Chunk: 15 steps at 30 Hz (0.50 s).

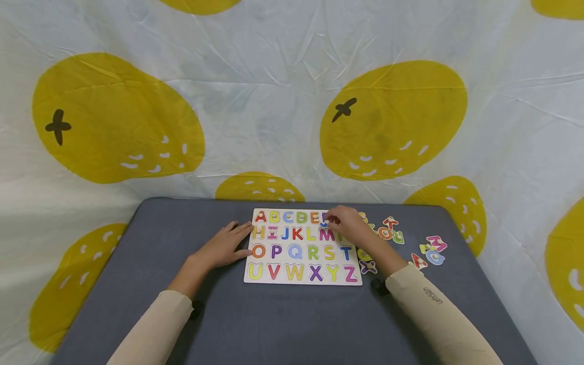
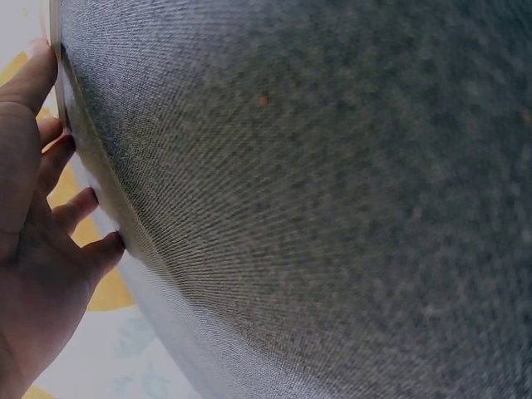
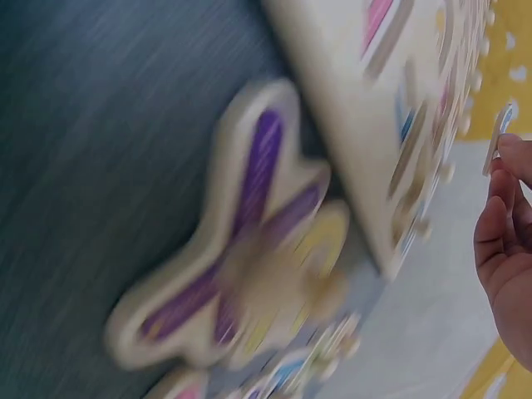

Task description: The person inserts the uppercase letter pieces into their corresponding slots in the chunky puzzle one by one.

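- Over the board (image 1: 283, 282), our right hand (image 1: 349, 225) pinches a piece (image 3: 499, 133), long axis steep in wrist view.
- Its letter we cannot read.
- Our left hand (image 1: 223, 245), unclenched, touches the board's edge.

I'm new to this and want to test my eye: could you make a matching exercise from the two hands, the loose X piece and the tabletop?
Column one
1. Left hand
2. Right hand
3. Loose X piece
4. Tabletop

Column two
A. Purple letter, lying just beyond the right side of the letter board
B. Plain dark grey
C. At the board's left edge
D. Pinching a small piece

Right pairs: 1-C, 2-D, 3-A, 4-B
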Tool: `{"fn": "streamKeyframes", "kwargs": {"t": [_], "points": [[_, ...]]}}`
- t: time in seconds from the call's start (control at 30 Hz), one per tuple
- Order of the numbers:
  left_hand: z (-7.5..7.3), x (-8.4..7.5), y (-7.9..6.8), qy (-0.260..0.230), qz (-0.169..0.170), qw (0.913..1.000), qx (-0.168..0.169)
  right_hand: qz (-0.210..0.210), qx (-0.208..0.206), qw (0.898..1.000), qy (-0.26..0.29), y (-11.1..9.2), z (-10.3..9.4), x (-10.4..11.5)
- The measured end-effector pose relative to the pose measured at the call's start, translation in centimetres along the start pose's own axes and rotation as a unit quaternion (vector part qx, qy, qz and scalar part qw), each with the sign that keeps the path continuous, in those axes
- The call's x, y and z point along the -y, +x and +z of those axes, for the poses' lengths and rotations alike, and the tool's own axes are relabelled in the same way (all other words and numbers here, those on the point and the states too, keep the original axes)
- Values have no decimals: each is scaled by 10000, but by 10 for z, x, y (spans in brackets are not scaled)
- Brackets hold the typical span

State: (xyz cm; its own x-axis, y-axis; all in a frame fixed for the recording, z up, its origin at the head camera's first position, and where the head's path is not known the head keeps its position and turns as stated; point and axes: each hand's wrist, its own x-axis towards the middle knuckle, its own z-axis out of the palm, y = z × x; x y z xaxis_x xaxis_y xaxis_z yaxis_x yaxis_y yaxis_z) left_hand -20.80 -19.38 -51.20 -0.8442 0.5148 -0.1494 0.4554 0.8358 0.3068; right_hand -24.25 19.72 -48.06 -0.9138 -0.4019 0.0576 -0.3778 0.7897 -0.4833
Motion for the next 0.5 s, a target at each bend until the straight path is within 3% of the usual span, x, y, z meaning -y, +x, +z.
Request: {"fn": "streamKeyframes", "kwargs": {"t": [0.27, 0.5], "points": [[-1, -1, -1, 1, -6, 10000, -15, -355, 296, 9989, 119, 20, 23, 30], [-2, -2, -1, 8, -56, 10000, 18, -592, 456, 9972, -10, 35, 40, 43]]}}
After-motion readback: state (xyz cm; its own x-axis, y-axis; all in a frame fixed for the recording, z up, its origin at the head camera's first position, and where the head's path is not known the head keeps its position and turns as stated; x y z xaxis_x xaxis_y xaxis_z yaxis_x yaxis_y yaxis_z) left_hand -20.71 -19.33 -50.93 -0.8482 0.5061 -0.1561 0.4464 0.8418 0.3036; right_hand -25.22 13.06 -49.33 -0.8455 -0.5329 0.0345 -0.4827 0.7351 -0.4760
